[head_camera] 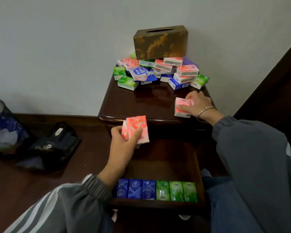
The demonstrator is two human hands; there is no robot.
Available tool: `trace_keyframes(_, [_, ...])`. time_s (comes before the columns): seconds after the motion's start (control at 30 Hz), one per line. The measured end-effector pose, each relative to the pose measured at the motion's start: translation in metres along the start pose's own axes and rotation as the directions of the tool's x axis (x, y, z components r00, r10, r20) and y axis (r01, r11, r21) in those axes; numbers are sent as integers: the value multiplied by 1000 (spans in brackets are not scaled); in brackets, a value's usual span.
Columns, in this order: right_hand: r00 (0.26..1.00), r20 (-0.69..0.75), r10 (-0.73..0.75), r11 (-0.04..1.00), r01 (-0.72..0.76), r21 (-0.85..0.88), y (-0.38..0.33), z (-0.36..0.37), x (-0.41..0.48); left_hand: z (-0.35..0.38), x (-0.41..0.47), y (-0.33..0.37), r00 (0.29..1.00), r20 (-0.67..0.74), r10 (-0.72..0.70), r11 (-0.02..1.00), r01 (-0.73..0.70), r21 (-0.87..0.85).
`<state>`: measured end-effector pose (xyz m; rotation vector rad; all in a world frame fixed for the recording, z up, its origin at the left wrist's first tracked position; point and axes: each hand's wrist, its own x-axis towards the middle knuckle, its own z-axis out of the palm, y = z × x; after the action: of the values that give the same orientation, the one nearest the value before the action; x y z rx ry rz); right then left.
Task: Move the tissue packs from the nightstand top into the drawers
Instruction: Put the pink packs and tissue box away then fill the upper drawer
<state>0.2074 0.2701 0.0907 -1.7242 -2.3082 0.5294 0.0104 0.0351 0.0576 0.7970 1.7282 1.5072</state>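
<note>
Here, left hand (124,140) gripping pink tissue packs (136,129) above the open drawer (158,203), right hand (197,105) clasping another pink pack (181,107) on the surface (133,105).

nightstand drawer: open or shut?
Open: the drawer is pulled out, its inside showing, with blue packs and green packs in a row along its front.

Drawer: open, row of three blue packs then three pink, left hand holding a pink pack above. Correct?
No. Head view: the drawer holds three blue packs then three green packs, not pink. Left hand does hold a pink pack above.
</note>
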Motion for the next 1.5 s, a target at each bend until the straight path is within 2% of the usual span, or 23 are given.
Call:
trace_keyframes(0.17, [982, 177, 67, 996, -57, -61, -3, -7, 1, -2, -45, -53, 972, 73, -225, 968, 232, -95])
trace_keyframes(0.3, [978, 176, 110, 994, -107, -29, -6, -7, -5, 6, -64, -85, 939, 99, -329, 941, 335, -56])
trace_keyframes(0.43, [994, 73, 84, 983, -95, 157, -16, 1, -26, 2, -58, -93, 939, 106, -328, 942, 334, -45])
trace_keyframes(0.6, [989, -128, -68, 921, 112, 373, -31, 15, -79, -16, -44, -105, 936, 69, -344, 937, 347, -35])
trace_keyframes(0.7, [983, -83, -162, 807, 180, 563, -25, 32, -122, -25, -33, -115, 931, 31, -364, 930, 365, -43])
trace_keyframes(0.8, [974, 120, -192, 740, 63, 670, -9, 54, -155, -26, -22, -126, 934, 55, -354, 935, 352, 29])
trace_keyframes(0.87, [969, 218, -114, 704, -76, 706, 5, 77, -165, -20, -13, -132, 931, 96, -352, 935, 347, 68])
trace_keyframes(1.0, [933, 343, 108, 612, -334, 717, 30, 117, -170, -6, 18, -136, 924, 162, -347, 931, 320, 174])
trace_keyframes(1.13, [896, 414, 161, 552, -430, 715, 39, 132, -163, 5, 49, -147, 860, 272, -432, 876, 329, 352])
trace_keyframes(1.27, [880, 448, 159, 518, -461, 721, 38, 141, -156, 7, 67, -169, 807, 279, -521, 779, 315, 543])
trace_keyframes(1.33, [881, 447, 154, 530, -456, 715, 37, 146, -154, 9, 71, -179, 816, 287, -503, 702, 192, 686])
trace_keyframes(1.37, [886, 439, 149, 547, -444, 710, 37, 148, -152, 10, 71, -182, 820, 290, -493, 583, 64, 810])
trace_keyframes(1.4, [891, 429, 146, 566, -431, 703, 37, 150, -151, 12, 71, -184, 836, 298, -460, 398, -105, 911])
trace_keyframes(1.43, [896, 421, 143, 580, -421, 698, 37, 151, -149, 13, 71, -185, 844, 340, -415, 194, -283, 939])
trace_keyframes(1.47, [899, 414, 140, 589, -412, 695, 38, 153, -148, 13, 72, -185, 849, 400, -346, 63, -405, 912])
trace_keyframes(1.5, [901, 412, 136, 596, -406, 693, 39, 154, -147, 13, 72, -184, 848, 456, -271, 30, -466, 884])
